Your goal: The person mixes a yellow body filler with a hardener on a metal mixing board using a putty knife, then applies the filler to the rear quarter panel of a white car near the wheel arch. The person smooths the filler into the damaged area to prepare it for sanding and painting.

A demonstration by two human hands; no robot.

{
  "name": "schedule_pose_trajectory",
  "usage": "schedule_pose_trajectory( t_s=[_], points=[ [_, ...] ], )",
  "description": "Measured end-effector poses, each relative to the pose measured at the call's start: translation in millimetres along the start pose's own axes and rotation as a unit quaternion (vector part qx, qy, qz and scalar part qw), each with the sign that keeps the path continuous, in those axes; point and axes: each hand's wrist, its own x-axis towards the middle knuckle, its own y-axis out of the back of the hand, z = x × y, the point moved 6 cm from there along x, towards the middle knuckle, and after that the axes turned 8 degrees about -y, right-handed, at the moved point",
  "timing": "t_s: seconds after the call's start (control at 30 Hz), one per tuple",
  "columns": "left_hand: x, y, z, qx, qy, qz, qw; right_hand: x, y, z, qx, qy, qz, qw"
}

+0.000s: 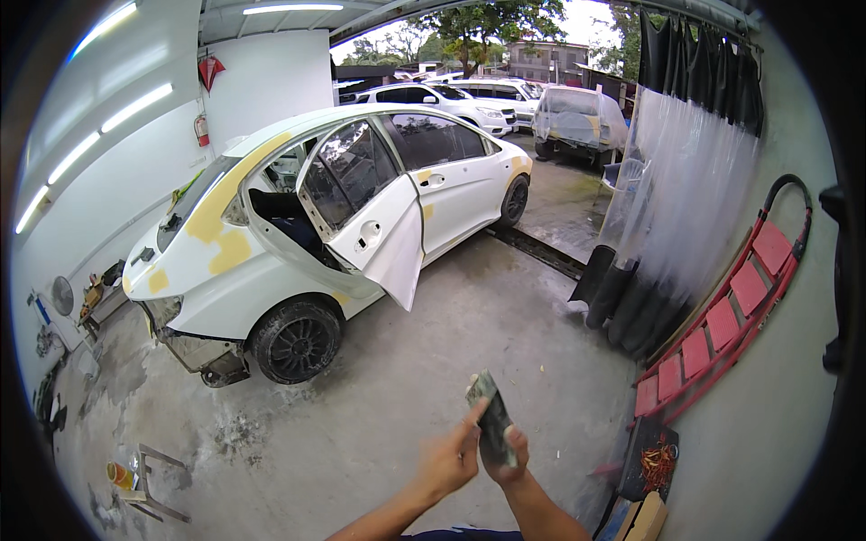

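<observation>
In front of me, low in the view, my right hand [511, 458] grips a dark, flat, oblong slab [493, 422]. Its thumb lies along the slab's right edge. The slab is tilted upright and has a greyish, worn-looking face; whether it is a phone or a sanding block I cannot make out. My left hand [451, 460] is beside it, with the index finger stretched onto the slab's face and the other fingers curled. Beyond my hands stands a white car [361, 207] with yellowish filler patches, its rear door [374, 239] swung open and its rear bumper off.
A red folding ladder [722, 320] leans on the right wall near a clear plastic curtain [677, 198]. A black bin with orange bits [658, 460] sits below it. At left are a small stool [149, 491] and a yellow-orange tub [119, 475]. More cars are parked outside.
</observation>
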Motion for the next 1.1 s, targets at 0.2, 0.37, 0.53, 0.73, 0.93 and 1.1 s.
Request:
schedule_pose_trajectory(
  t_s=[0.2, 0.37, 0.53, 0.73, 0.93, 1.1],
  points=[
    [31.8, -71.8, 40.5, -0.055, -0.02, 0.053, 0.997, 8.7, 63.2, -66.4, 0.015, -0.088, 0.038, 0.995],
    [72.9, -58.8, 2.2, 0.042, 0.109, 0.137, 0.984, -26.7, 79.5, -45.5, -0.149, -0.184, -0.111, 0.965],
    [63.3, -57.2, 17.9, 0.068, 0.041, 0.101, 0.992, -35.5, 115.6, -39.5, 0.101, -0.132, 0.138, 0.976],
    [20.4, -129.7, 38.2, 0.104, -0.029, -0.113, 0.988, -30.0, 110.4, -35.2, 0.22, -0.087, 0.033, 0.971],
    [45.6, -104.3, 49.5, 0.069, 0.044, -0.021, 0.996, -40.5, 114.1, -39.0, 0.108, 0.0, 0.128, 0.986],
    [78.6, -41.3, 42.8, 0.027, 0.099, 0.184, 0.978, -40.3, 93.2, -71.6, -0.103, 0.023, 0.07, 0.992]
  ],
)
